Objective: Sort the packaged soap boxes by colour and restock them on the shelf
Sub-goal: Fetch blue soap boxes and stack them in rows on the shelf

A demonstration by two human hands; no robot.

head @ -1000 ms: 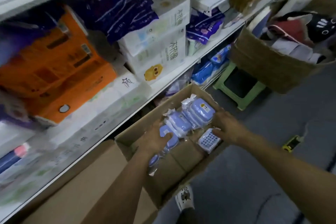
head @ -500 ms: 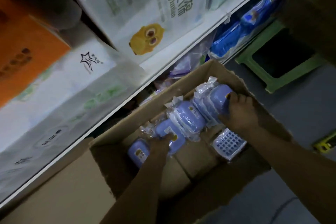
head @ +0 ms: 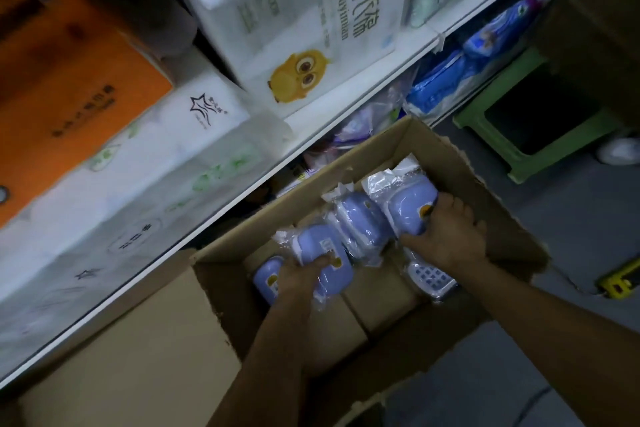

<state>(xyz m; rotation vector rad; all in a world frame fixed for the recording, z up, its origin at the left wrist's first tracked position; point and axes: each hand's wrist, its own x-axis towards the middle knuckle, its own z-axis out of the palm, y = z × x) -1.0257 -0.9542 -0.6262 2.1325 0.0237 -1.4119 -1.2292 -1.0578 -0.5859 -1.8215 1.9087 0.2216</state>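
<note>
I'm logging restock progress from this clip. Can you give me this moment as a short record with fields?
container: open cardboard box on the floor below the shelf
contents: blue soap boxes in clear wrap, plus a white grid tray
left hand: gripping wrapped soap box
right hand: gripping wrapped soap box
untouched: soap box between the hands
shelf edge: white tissue packs above
progress: nothing shelved yet

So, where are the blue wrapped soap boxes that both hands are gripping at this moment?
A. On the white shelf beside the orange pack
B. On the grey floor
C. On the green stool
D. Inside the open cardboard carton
D: the left hand and the right hand each grip a wrapped blue soap box inside the walls of the open cardboard carton, below the white shelf.
</note>
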